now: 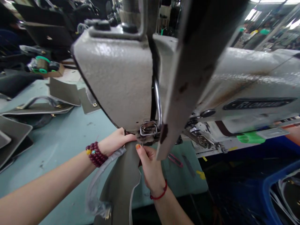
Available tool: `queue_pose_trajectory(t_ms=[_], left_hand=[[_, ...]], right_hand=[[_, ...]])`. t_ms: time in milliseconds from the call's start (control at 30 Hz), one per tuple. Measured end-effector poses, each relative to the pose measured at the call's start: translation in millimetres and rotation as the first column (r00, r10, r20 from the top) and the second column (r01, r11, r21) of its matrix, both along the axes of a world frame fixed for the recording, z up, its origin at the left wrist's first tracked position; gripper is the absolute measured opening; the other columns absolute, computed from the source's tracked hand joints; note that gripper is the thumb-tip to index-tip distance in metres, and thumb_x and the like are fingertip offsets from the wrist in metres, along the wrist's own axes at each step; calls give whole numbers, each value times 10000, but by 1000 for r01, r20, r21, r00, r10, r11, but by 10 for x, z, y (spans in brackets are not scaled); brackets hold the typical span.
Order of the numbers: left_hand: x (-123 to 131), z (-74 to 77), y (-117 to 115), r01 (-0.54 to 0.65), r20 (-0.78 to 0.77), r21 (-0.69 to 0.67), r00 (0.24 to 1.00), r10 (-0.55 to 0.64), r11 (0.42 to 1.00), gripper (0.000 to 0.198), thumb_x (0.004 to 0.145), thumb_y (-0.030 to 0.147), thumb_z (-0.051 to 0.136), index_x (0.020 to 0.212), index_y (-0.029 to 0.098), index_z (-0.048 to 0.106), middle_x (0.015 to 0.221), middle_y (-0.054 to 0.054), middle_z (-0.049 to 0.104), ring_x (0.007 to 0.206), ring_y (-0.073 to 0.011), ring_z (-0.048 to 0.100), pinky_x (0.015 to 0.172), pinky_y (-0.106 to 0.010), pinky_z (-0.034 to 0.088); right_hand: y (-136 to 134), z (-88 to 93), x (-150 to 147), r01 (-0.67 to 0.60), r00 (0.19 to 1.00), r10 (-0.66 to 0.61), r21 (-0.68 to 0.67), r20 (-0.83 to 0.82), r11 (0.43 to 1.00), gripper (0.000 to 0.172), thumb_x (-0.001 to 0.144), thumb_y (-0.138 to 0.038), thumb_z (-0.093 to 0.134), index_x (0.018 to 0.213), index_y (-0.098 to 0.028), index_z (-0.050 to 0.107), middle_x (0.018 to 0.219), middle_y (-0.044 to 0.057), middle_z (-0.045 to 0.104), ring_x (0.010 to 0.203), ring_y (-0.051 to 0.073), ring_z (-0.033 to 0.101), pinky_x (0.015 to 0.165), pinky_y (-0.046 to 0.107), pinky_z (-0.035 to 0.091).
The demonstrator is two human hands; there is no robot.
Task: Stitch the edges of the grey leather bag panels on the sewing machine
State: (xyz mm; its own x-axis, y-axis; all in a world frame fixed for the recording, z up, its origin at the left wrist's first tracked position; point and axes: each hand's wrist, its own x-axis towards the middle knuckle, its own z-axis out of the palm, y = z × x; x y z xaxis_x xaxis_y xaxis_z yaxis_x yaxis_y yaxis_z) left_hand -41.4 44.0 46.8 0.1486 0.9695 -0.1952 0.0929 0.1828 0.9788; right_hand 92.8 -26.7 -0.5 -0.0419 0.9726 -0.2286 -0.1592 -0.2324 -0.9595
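Observation:
My left hand (116, 141), with a dark red bead bracelet on the wrist, presses its fingers together on the top of a grey leather piece (122, 181) under the head of a grey sewing machine (117, 78). My right hand (150, 165), with a red cord on the wrist, pinches the same piece just below the metal presser foot (148, 130). A clear plastic strip (100, 178) hangs beside the piece. A grey strap (187, 72) slants down in front of the machine.
Cut grey leather panels (63, 92) and stacked pieces (14, 134) lie on the pale blue table (65, 137) at the left. Green-ended spools (42, 64) sit at the back left. A blue bin (276, 193) stands at the lower right.

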Motion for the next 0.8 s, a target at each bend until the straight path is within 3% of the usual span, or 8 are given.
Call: queue_pose_trajectory(t_ms=[100,267,367,500,600,700,800], left_hand=[[79,4,-80,113,110,-60,988,-106,992,250,699,353,752,860,162,777,824,-60,785,784,-233,722,816,-351,577],[168,-39,-239,40,244,-222,970,16,974,280,715,361,772,916,165,763,814,-57,782,680,-201,705,674,-293,573],[236,-22,-293,-11,280,-262,956,87,965,295,708,362,787,926,167,752,808,-43,780,705,-192,707,704,-278,568],[215,-77,-281,-25,229,-230,970,79,973,355,770,427,719,1015,170,730,881,-59,780,834,-237,719,771,-315,568],[65,-277,-385,-136,-14,-24,991,136,990,395,853,448,600,1118,171,695,1191,-97,715,1139,-285,632,1018,-409,478],[-123,-590,-707,-190,-180,221,956,231,957,492,922,422,499,1354,189,542,1507,-104,470,1404,-280,399,1181,-443,298],[-201,-839,-1079,-95,-249,210,957,147,973,546,924,444,506,1422,221,470,1542,-103,423,1422,-299,378,1196,-473,280]], right_hand=[[34,38,118,-78,997,78,-24,-6,997,432,884,-481,551,596,-169,471,564,-38,359,539,90,305,491,212,259],[113,126,335,-225,974,223,-68,-36,972,438,864,-504,584,601,-161,515,573,-35,402,540,90,349,502,206,268],[185,177,436,-300,954,301,-50,-3,953,441,863,-502,590,594,-158,525,572,-36,418,534,86,352,494,203,256],[240,288,516,-344,935,344,-10,87,939,458,865,-491,580,557,-168,479,546,-51,348,512,77,280,467,206,202],[154,334,558,-363,926,364,-37,103,931,434,860,-455,594,549,-173,484,538,-48,376,518,84,316,462,197,231],[-69,243,564,-365,929,370,-116,24,924,381,863,-430,604,590,-169,553,552,-34,480,525,98,410,477,189,307],[-342,62,491,-276,960,264,-160,-93,948,329,869,-448,615,733,-150,646,632,-6,581,565,118,495,514,198,378]])
